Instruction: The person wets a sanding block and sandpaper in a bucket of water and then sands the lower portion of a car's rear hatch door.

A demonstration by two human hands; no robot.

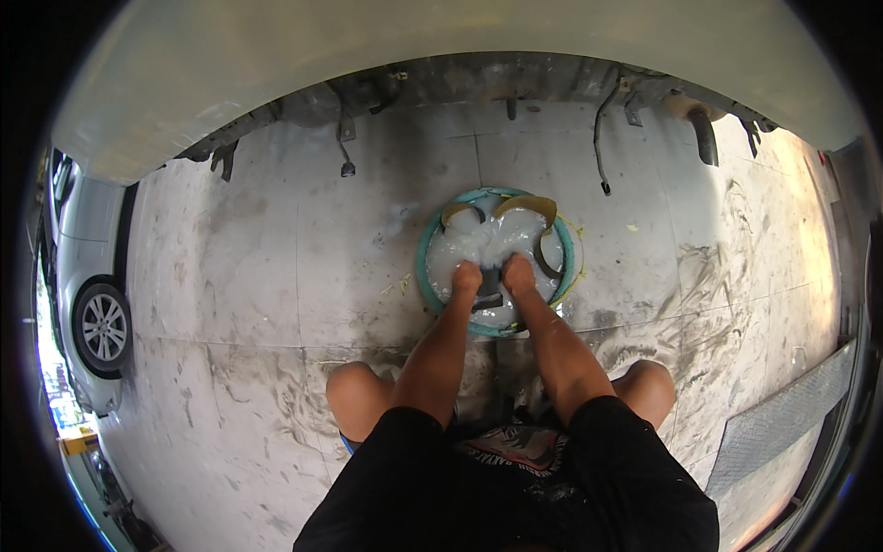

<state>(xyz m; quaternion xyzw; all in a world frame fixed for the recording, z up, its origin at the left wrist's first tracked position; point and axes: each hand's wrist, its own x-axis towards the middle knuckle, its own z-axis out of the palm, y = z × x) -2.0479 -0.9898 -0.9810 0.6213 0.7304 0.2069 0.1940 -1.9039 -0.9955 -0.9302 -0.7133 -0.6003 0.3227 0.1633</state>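
A round teal basin (422, 262) of milky, sudsy water stands on the floor between my knees. Both of my arms reach down into it. My left hand (466, 278) is closed, its fingers partly sunk in the water. Close beside it, my right hand (518, 274) is also closed at the water's surface. A dark grey flat piece (490, 276) shows between the two hands; whether either one grips it is hidden. Curled brown strips, like sandpaper, lean inside the basin: a wide one (533, 203) at the far right and a smaller one (451, 211) at the far left.
Overhead, a pale vehicle body panel (460, 23) spans the far side, with brackets and a dark pipe (705, 138) hanging below. A silver car (92, 221) stands at left. Grey tiles (230, 276) are stained. A metal plate (782, 419) lies at right.
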